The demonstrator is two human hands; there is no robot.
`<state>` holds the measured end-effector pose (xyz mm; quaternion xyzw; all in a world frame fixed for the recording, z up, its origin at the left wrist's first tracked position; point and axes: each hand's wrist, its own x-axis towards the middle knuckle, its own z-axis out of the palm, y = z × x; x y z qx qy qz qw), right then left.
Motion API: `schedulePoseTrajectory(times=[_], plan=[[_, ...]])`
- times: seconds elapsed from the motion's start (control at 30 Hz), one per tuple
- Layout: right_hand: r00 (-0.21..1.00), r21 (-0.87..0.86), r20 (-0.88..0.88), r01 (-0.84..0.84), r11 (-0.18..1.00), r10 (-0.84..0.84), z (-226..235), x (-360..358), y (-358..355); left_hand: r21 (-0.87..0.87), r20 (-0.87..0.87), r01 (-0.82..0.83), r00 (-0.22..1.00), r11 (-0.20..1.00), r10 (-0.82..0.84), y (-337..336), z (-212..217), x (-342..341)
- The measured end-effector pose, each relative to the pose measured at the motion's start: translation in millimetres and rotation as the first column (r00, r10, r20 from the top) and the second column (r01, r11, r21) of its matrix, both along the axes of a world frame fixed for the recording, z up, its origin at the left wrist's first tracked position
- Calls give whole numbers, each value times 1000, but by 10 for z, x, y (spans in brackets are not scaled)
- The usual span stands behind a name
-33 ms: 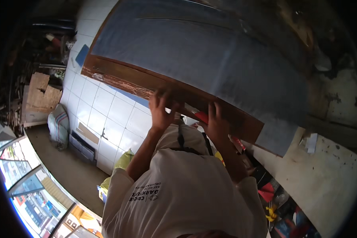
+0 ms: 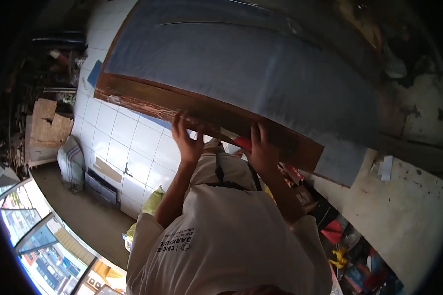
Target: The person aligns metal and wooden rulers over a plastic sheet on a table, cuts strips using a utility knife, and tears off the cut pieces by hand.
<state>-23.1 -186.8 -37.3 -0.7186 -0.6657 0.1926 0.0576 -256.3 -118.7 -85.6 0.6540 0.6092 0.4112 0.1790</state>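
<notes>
In front of me lies a large blue-grey panel (image 2: 202, 59) with a brown wooden border (image 2: 167, 96) along its near side. The border's outer edge looks rough and splintered on the left part. My left hand (image 2: 188, 145) has its fingers apart, with the fingertips at that edge. To its right, my right hand (image 2: 262, 155) is closed, fingers over the border, around a red thing (image 2: 243, 143), perhaps a tool's handle. A pale flat piece (image 2: 227, 133) shows beside the red part toward my left hand. Exactly what kind of thing it is, I cannot make out.
White floor tiles (image 2: 133, 128) lie left of the panel. A white sack (image 2: 71, 164), torn brown boards (image 2: 49, 123) and a yellow-green bag (image 2: 153, 200) stand on the left. A stained pale board (image 2: 394, 211) is at right, above assorted clutter with a yellow object (image 2: 338, 259).
My left hand has shifted left along the border, away from my right hand, and its fingers have spread. My right hand keeps the red thing. The whole view has shifted slightly.
</notes>
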Motion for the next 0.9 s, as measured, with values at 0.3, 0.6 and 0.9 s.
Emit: schedulePoseTrajectory(times=[0.3, 0.6, 0.9], plan=[[997, 211, 33, 63, 976, -72, -152, -19, -186, -673, 674, 86, 481, 734, 561, 171, -154, -234], [986, 351, 155, 7, 936, -65, -323, -113, -264, -676, 664, 164, 561, 719, 495, 194, -163, -141], [984, 285, 173, 0, 959, -52, -216, -130, -296, -601, 706, 177, 576, 780, 413, 172, -174, -204]])
